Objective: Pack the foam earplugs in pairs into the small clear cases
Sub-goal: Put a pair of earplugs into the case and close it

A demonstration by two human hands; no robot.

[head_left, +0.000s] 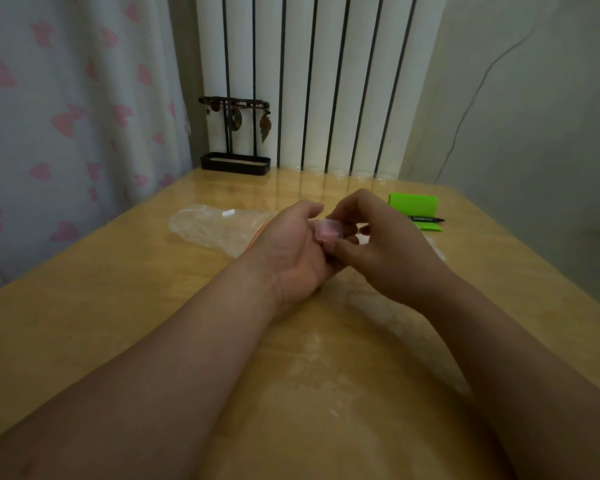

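Your forearms reach over wooden surface [118, 299]. Your left hand [291, 251] and right hand [392, 254] meet, fingers [343, 211] of both pinching small clear case [328, 231] above surface; pink shows inside. Left hand hides part of clear plastic bag [215, 225] just behind it. Beyond right hand: green pad [413, 204], black marker [426, 220] lying on it. Far edge: black jewellery stand [234, 161], radiator [309, 81] behind.
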